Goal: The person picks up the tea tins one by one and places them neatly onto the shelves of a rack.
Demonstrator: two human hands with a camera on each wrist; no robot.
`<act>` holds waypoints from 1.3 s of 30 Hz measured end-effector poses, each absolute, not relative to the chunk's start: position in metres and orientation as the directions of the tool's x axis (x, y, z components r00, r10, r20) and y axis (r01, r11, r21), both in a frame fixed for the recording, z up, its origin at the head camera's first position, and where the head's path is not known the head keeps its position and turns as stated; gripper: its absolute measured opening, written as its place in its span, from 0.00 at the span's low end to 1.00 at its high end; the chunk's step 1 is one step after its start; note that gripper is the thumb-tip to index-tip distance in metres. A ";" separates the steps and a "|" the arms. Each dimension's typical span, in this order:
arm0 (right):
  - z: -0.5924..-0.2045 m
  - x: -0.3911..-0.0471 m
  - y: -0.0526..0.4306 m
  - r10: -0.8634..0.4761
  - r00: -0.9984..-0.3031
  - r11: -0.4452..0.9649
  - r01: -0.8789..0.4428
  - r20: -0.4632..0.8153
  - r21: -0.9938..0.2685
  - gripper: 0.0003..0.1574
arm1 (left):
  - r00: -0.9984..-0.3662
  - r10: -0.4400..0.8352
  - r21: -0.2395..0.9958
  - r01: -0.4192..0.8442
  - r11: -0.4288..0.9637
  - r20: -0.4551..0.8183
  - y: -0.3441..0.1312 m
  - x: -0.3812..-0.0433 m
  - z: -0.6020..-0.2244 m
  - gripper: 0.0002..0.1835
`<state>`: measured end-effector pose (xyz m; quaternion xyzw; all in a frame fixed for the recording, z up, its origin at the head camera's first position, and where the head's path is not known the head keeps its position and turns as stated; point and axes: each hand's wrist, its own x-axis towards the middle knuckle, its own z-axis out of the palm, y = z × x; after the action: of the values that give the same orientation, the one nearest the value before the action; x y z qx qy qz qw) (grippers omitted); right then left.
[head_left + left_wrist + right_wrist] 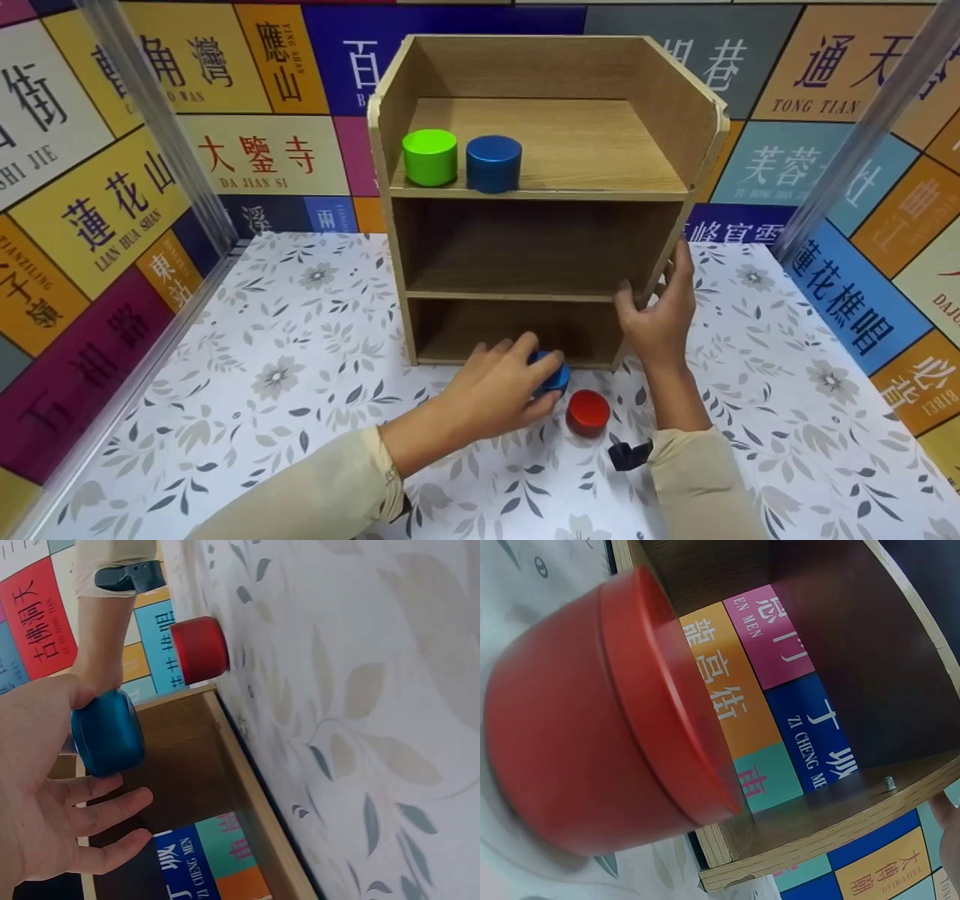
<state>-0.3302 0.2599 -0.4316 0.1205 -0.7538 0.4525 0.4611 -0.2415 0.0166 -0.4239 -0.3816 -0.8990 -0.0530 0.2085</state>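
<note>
My left hand (491,390) pinches a small blue canister (553,379) between thumb and forefinger, in front of the bottom compartment of a wooden shelf (536,193). In the left wrist view, the other fingers of that hand (45,787) spread away from the blue canister (111,733). My right hand (660,319) grips the shelf's right side panel, thumb at its front edge and fingers along the outer side. A red canister (589,414) stands on the table between the two arms; it looms large in the right wrist view (592,720).
On the shelf's top board, a green canister (430,157) and a dark blue canister (493,163) stand side by side at the left front. A flower-patterned cloth (277,377) covers the table. Panels with printed lettering (262,154) and clear posts (161,127) surround it.
</note>
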 end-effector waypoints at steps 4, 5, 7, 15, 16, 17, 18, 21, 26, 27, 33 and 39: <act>-0.435 -0.332 0.262 0.229 -0.544 0.567 -0.600 0.807 -0.565 0.54 | -0.626 0.658 -0.051 0.708 0.705 0.418 0.016 -0.242 -0.416 0.26; -0.435 -0.332 0.263 0.229 -0.545 0.566 -0.600 0.807 -0.566 0.54 | -0.626 0.655 -0.049 0.707 0.706 0.423 0.015 -0.242 -0.413 0.26; -0.435 -0.332 0.262 0.230 -0.545 0.562 -0.602 0.806 -0.567 0.54 | -0.622 0.649 -0.045 0.706 0.707 0.438 0.015 -0.242 -0.409 0.26; -0.435 -0.332 0.262 0.231 -0.550 0.551 -0.606 0.802 -0.574 0.54 | -0.616 0.622 -0.015 0.705 0.709 0.482 0.014 -0.242 -0.391 0.26; -0.435 -0.332 0.262 0.232 -0.548 0.553 -0.605 0.804 -0.573 0.54 | -0.619 0.620 -0.006 0.705 0.709 0.482 0.014 -0.242 -0.388 0.26; -0.435 -0.332 0.262 0.230 -0.544 0.556 -0.607 0.807 -0.568 0.54 | -0.622 0.617 0.003 0.706 0.708 0.482 0.014 -0.242 -0.385 0.26; -0.434 -0.333 0.262 0.230 -0.542 0.558 -0.607 0.808 -0.566 0.53 | -0.623 0.615 0.011 0.706 0.708 0.483 0.014 -0.242 -0.382 0.26; -0.434 -0.333 0.263 0.229 -0.539 0.556 -0.611 0.811 -0.563 0.53 | -0.626 0.605 0.023 0.704 0.710 0.493 0.015 -0.243 -0.375 0.26; -0.436 -0.333 0.263 0.223 -0.541 0.572 -0.601 0.811 -0.558 0.53 | -0.630 0.582 0.039 0.695 0.718 0.514 0.016 -0.243 -0.365 0.26; -0.436 -0.333 0.263 0.223 -0.541 0.578 -0.597 0.811 -0.556 0.53 | -0.630 0.578 0.043 0.694 0.718 0.520 0.016 -0.243 -0.363 0.26; -0.423 -0.321 0.254 0.221 -0.533 0.576 -0.605 0.817 -0.550 0.52 | -0.628 0.542 0.048 0.677 0.735 0.558 0.017 -0.243 -0.347 0.26; -0.411 -0.310 0.246 0.213 -0.536 0.554 -0.622 0.817 -0.553 0.51 | -0.602 0.501 0.030 0.657 0.753 0.622 0.017 -0.246 -0.329 0.26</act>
<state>-0.3100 0.2457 -0.4106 0.1362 -0.7508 0.4520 0.4619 -0.2461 0.0173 -0.3288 -0.3269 -0.8856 -0.1289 0.3038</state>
